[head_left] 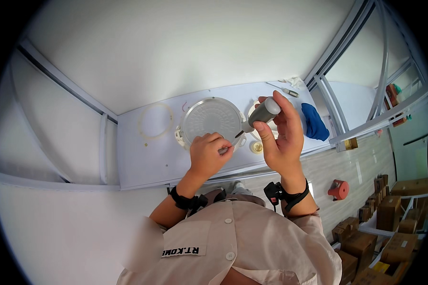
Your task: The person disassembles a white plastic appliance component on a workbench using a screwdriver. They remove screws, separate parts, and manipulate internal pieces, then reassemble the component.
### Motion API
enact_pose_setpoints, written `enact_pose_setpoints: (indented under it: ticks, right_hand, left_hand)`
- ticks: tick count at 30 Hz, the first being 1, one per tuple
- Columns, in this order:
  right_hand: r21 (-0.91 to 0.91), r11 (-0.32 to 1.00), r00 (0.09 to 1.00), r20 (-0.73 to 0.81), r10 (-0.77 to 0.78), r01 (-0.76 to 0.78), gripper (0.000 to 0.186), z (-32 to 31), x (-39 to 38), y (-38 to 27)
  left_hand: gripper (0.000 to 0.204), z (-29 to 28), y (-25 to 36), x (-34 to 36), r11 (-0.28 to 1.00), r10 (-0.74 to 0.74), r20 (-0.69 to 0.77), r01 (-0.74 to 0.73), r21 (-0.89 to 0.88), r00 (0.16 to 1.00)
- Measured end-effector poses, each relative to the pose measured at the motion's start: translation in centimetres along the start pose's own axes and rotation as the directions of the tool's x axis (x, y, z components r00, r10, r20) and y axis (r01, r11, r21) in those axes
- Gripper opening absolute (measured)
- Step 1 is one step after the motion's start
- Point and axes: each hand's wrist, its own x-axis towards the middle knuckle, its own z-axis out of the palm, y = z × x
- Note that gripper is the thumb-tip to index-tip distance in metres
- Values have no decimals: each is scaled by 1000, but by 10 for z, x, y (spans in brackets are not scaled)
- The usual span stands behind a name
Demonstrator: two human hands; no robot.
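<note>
My right hand (286,137) holds a thick-bodied grey screwdriver (261,115), thumb on one side and fingers round the other. Its dark bit slants down to the left, near the right rim of a round metal disc (213,116). This disc has a raised rim and sits on a white base with side lugs. At its near edge, my left hand (208,153) is closed, with a small grey piece (223,150) showing between the fingers. I cannot make out what that piece is. Partly behind my right hand is a round white part (257,135).
A small dish of metal bits (257,147) stands right of the disc. A thin cream ring (155,120) lies to the left. At the right are a blue cloth (315,122) and a long screwdriver (290,92). A red stool (338,189) and cardboard boxes (389,213) stand beyond the table.
</note>
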Motion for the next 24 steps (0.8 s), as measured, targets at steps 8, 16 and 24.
enact_pose_setpoints:
  ticks: [8, 16, 24]
  right_hand:
    - [5, 1000, 1000, -22, 3, -3, 62, -9, -1, 1]
    - [-24, 999, 996, -85, 22, -24, 62, -18, -4, 10]
    - [-13, 999, 993, -117, 27, -29, 63, -22, -9, 16]
  left_hand:
    - [7, -10, 4, 8, 1000, 6, 35, -5, -20, 999]
    - [7, -4, -6, 15, 987, -92, 123, 107, -120, 988]
    - [17, -15, -9, 19, 970, -155, 117, 174, -168, 981]
